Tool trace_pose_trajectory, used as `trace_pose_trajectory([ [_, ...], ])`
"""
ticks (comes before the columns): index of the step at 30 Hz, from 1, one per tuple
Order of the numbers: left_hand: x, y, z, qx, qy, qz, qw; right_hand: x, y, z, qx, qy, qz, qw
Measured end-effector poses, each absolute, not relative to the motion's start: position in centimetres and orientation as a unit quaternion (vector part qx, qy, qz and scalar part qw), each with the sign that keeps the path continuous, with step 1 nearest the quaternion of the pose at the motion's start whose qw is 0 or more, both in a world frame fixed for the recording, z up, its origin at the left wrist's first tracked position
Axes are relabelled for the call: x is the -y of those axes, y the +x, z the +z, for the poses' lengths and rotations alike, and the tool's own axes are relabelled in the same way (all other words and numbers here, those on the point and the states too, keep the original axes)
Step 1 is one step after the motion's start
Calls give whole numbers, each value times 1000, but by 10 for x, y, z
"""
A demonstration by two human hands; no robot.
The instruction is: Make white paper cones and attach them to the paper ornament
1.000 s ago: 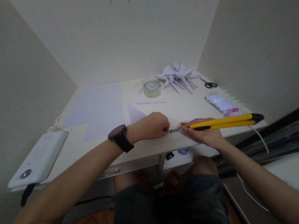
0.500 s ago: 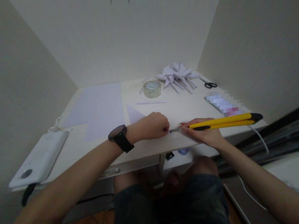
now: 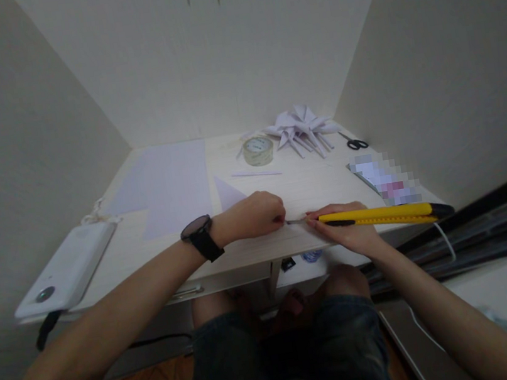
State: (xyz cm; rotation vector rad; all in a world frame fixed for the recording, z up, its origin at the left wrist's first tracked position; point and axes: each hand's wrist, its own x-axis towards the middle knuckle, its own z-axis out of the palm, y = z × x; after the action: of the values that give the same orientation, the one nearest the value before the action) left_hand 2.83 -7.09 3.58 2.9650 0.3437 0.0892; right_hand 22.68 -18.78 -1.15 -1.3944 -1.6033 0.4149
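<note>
My right hand [image 3: 347, 227] is closed around the front end of a yellow and black utility knife [image 3: 390, 214]. The knife lies almost level, with its black end pointing right beyond the hand and its thin metal tip pointing left. My left hand [image 3: 260, 214] makes a closed fist just left of that tip, over the desk. Whatever the left fingers hold is hidden. A white paper triangle [image 3: 228, 194] lies partly behind the left hand, and a thin paper strip or roll [image 3: 255, 174] rests beyond it.
On the white desk are large paper sheets [image 3: 170, 177], a tape roll [image 3: 258, 151], folded spiky paper shapes [image 3: 302, 129], scissors [image 3: 357, 144] and a phone [image 3: 375, 178]. A white device [image 3: 68, 268] sits at the left front edge. Walls enclose the back and sides.
The black rear end of the utility knife has dipped and shifted slightly right, along with my right hand. My left hand has moved a touch to the left.
</note>
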Motion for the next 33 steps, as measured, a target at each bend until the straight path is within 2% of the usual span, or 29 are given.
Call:
trace_pose_trajectory([
  [13,68,27,29,-112,988,43,99,189,229,-14,619,-582,196,490],
  [17,67,22,27,-123,985,58,108,185,237,-28,517,-569,222,599],
  [20,64,9,34,-137,981,81,108,180,241,-36,417,-517,293,687],
  [22,61,-4,39,-160,979,73,105,176,242,-38,370,-489,341,713],
  [29,64,-39,30,-201,975,-6,93,167,245,-37,327,-468,382,726],
  [33,67,-42,19,-180,981,25,76,168,242,-37,357,-470,377,713],
])
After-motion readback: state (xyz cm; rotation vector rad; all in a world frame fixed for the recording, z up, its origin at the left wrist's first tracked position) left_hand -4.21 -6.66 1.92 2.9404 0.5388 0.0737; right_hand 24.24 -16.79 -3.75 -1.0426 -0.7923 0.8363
